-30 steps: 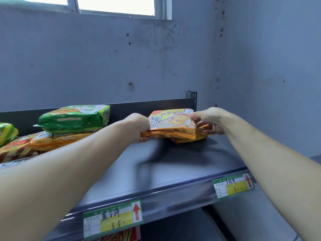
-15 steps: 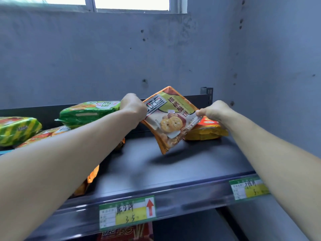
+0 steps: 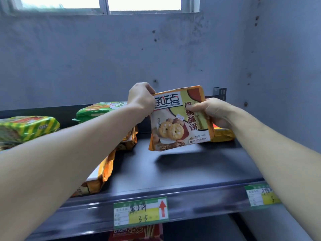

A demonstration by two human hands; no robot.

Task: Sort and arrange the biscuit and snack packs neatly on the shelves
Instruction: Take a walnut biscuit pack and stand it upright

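I hold an orange biscuit pack (image 3: 175,129) nearly upright above the dark shelf (image 3: 173,173), its printed face toward me. My left hand (image 3: 140,98) grips its top left corner. My right hand (image 3: 213,112) grips its right edge, thumb across the front. Behind it, another orange pack (image 3: 223,134) lies flat at the shelf's right end, partly hidden. To the left, a green pack (image 3: 97,110) lies on top of orange packs (image 3: 106,167), mostly hidden by my left forearm. A green-and-yellow striped pack (image 3: 27,127) lies at the far left.
Price labels hang on the shelf's front lip, one in the middle (image 3: 140,212) and one at the right (image 3: 260,194). A red snack pack (image 3: 137,232) shows on the shelf below. A grey wall stands behind and to the right, with a window (image 3: 104,4) above.
The orange pack has been lifted off the pack beneath it and tilted from flat to nearly upright. Both hands rose with it. The view has moved closer.
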